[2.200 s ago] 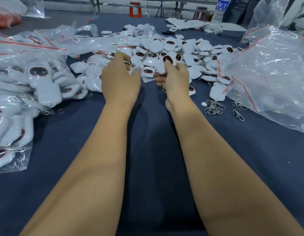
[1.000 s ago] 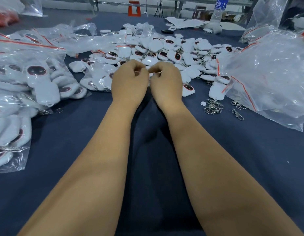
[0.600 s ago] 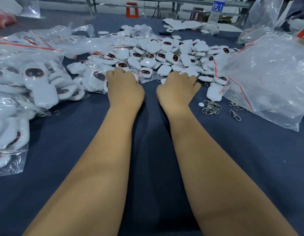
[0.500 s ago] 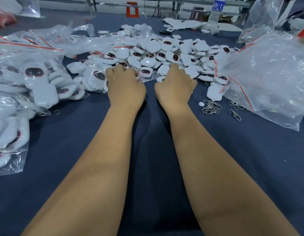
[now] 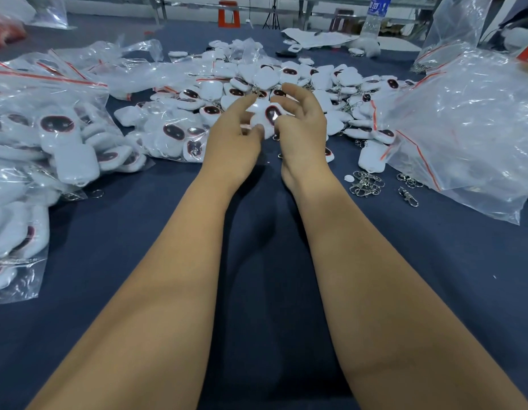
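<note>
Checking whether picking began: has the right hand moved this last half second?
Yes. Right hand lifted up-frame, away from the metal clasps; its fingers now curl over a white keychain charm.

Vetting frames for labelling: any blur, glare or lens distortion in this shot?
Head view: the left hand, the right hand and the white charm between them are smeared by motion. Head view: glare streaks the plastic bags, so what is in the right one is unclear. Head view: the wide lens stretches the forearms near the bottom edge. Head view: a soft shadow lies on the blue cloth between the arms.
</note>
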The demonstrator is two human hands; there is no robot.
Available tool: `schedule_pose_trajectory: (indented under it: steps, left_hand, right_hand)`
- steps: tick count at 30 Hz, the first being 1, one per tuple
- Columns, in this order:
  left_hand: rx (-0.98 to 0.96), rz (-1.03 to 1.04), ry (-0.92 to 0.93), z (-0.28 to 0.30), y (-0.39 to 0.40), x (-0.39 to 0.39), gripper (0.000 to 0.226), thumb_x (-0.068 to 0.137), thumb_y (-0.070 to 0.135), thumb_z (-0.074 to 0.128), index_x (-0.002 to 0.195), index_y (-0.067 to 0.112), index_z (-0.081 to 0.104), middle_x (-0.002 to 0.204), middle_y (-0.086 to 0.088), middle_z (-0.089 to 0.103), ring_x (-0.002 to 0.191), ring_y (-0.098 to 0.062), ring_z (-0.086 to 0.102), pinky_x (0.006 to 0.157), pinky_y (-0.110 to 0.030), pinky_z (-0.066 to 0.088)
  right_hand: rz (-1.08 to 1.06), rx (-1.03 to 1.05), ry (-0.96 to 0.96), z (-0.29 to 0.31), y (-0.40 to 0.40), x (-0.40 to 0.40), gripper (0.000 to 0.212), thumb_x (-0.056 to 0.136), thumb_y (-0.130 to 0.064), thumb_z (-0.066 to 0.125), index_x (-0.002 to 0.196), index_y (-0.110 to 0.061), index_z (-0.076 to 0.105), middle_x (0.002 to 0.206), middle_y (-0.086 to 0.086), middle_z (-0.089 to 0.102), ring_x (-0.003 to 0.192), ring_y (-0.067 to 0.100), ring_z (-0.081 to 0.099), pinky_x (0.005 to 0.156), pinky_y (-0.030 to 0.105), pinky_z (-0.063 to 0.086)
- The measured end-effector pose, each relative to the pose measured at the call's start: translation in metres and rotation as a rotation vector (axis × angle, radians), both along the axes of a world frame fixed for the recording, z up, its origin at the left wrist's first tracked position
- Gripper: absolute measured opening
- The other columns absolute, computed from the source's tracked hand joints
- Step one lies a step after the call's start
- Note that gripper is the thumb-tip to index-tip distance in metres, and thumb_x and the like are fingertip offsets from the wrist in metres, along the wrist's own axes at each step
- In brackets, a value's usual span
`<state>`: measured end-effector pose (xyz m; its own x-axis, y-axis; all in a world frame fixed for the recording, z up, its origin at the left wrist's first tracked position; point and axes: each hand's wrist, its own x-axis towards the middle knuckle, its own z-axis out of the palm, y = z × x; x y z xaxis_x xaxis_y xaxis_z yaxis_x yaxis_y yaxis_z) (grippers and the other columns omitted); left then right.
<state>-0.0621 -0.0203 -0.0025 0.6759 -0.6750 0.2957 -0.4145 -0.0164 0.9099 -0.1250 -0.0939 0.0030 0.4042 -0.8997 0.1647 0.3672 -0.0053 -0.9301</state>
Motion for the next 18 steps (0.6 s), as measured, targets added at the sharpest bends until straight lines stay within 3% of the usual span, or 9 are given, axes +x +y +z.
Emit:
schedule_pose_trajectory:
  steps: [2, 4, 6, 8, 10, 12, 15, 18]
  left_hand:
    - [0.035, -0.018, 0.034, -0.002, -0.001, 0.002, 0.042, 0.094, 0.009, 0.055, 0.134, 0.020, 0.055, 0.107, -0.001, 0.064, 0.089, -0.013, 0.066, 0.080, -0.028, 0.054]
    - [0.045, -0.038, 0.067, -0.004, -0.001, 0.002, 0.033, 0.090, 0.007, 0.058, 0.122, 0.016, 0.063, 0.090, -0.001, 0.067, 0.076, -0.013, 0.067, 0.074, -0.030, 0.052]
    - [0.050, -0.046, 0.122, -0.004, 0.000, 0.005, 0.028, 0.088, 0.005, 0.062, 0.112, 0.016, 0.068, 0.087, -0.002, 0.070, 0.083, -0.020, 0.069, 0.083, -0.036, 0.056]
    - [0.046, -0.048, 0.188, -0.004, 0.000, 0.007, 0.025, 0.087, 0.002, 0.062, 0.107, 0.016, 0.069, 0.095, -0.008, 0.073, 0.095, -0.028, 0.070, 0.093, -0.044, 0.055]
    - [0.036, -0.039, 0.231, -0.005, -0.001, 0.009, 0.026, 0.088, 0.000, 0.061, 0.110, 0.011, 0.069, 0.101, -0.013, 0.073, 0.096, -0.030, 0.070, 0.094, -0.045, 0.055]
    - [0.028, -0.038, 0.239, -0.007, -0.002, 0.010, 0.028, 0.090, -0.002, 0.059, 0.115, 0.007, 0.066, 0.100, -0.015, 0.073, 0.084, -0.025, 0.071, 0.085, -0.039, 0.058]
    - [0.036, -0.040, 0.238, -0.010, -0.004, 0.011, 0.028, 0.093, 0.000, 0.056, 0.120, 0.005, 0.061, 0.096, -0.013, 0.072, 0.066, -0.013, 0.067, 0.066, -0.028, 0.055]
    - [0.036, -0.036, 0.259, -0.011, -0.006, 0.013, 0.027, 0.095, 0.002, 0.052, 0.121, 0.005, 0.058, 0.093, -0.011, 0.070, 0.060, -0.009, 0.064, 0.058, -0.023, 0.051]
  right_hand:
    - [0.022, 0.068, -0.014, -0.001, -0.002, 0.001, 0.050, 0.081, 0.016, 0.039, 0.113, -0.017, 0.058, 0.109, 0.004, 0.065, 0.087, 0.020, 0.061, 0.075, 0.037, 0.053]
    - [0.042, 0.125, -0.019, -0.002, -0.005, 0.002, 0.048, 0.081, 0.017, 0.038, 0.112, -0.014, 0.059, 0.100, 0.002, 0.066, 0.089, 0.020, 0.061, 0.080, 0.036, 0.054]
    - [0.088, 0.185, -0.047, -0.002, -0.008, 0.003, 0.041, 0.082, 0.017, 0.042, 0.106, -0.011, 0.061, 0.093, 0.005, 0.067, 0.093, 0.023, 0.062, 0.087, 0.036, 0.053]
    - [0.119, 0.203, -0.033, -0.002, -0.008, 0.004, 0.035, 0.084, 0.015, 0.046, 0.098, -0.012, 0.063, 0.092, 0.009, 0.068, 0.089, 0.024, 0.061, 0.080, 0.033, 0.052]
    - [0.125, 0.169, 0.034, -0.005, -0.007, 0.006, 0.035, 0.084, 0.013, 0.046, 0.093, -0.014, 0.066, 0.099, 0.014, 0.069, 0.089, 0.025, 0.059, 0.082, 0.034, 0.049]
    - [0.144, 0.149, 0.086, -0.006, -0.007, 0.006, 0.035, 0.082, 0.012, 0.045, 0.095, -0.011, 0.068, 0.098, 0.016, 0.069, 0.086, 0.025, 0.059, 0.078, 0.036, 0.051]
    - [0.181, 0.136, 0.121, -0.006, -0.004, 0.006, 0.030, 0.084, 0.008, 0.050, 0.101, -0.008, 0.068, 0.087, 0.013, 0.068, 0.071, 0.022, 0.059, 0.053, 0.027, 0.046]
    - [0.186, 0.062, 0.182, -0.008, -0.003, 0.009, 0.030, 0.087, 0.004, 0.053, 0.110, -0.009, 0.066, 0.099, 0.017, 0.068, 0.068, 0.020, 0.056, 0.048, 0.025, 0.041]
